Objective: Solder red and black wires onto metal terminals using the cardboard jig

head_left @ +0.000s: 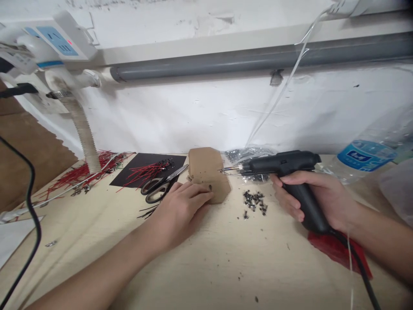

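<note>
My right hand [322, 198] is wrapped round the grip of a black soldering gun [284, 165]. Its metal tip points left, close to the right side of a brown cardboard piece [206, 161]. On the front of that cardboard rests my left hand [180, 209], fingers bent and pressed together. A tiny dark bit shows by its fingertips; what they hold, if anything, is too small to make out. Just behind the left hand lie scissors [161, 185] with dark handles, blades against the cardboard. Short black wires [150, 211] stick out beside the hand. Small metal-and-black parts [254, 201] are heaped below the gun's tip.
Red wires with parts [151, 170] lie on a black sheet [129, 176]; more red wires [71, 172] spread at left. Behind stands a clear bag of parts [248, 153]. A water bottle [364, 155] leans at right, near a red bag [338, 252]. Cables hang on both sides.
</note>
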{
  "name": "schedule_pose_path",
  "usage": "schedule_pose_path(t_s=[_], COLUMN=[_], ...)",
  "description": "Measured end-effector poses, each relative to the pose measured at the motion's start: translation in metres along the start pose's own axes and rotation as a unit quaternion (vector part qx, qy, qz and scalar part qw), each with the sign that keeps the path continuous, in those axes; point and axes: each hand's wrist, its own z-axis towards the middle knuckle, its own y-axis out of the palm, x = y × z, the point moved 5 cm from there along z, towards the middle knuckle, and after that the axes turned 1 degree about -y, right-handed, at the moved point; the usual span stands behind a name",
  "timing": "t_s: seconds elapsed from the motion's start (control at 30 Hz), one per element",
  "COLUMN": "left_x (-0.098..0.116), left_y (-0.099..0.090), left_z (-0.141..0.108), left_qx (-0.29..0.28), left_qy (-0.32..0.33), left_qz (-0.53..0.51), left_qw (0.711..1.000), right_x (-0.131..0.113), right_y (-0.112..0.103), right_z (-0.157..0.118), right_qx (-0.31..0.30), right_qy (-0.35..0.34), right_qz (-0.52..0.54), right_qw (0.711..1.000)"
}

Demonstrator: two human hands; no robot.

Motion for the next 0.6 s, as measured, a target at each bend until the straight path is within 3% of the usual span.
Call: schedule_pose_path(t_s=[0.23,0.43,0.6], left_x=[0.0050,-0.0008,-0.0006], left_y=[-0.0053,-0.0029,-0.0007], left_z=[-0.0019,-0.0037,-0.0023], left_qx=[0.037,0.087,0.073], left_qy=[0.029,0.005,0.011], left_qz=[-0.034,-0.082,-0.045], left_qw=[0.998,0.993,0.996], right_x=[-0.0010,-0.0008,-0.0006], right_y=[0.0014,0.0017,0.0009], right_z=[-0.0008,-0.0013,-0.0006], right_qx=[-0.002,-0.001,-0.001], right_qy=[-0.002,-0.003,-0.001], right_qz=[-0.010,-0.010,-0.009], right_qw=[1.000,1.000,1.000])
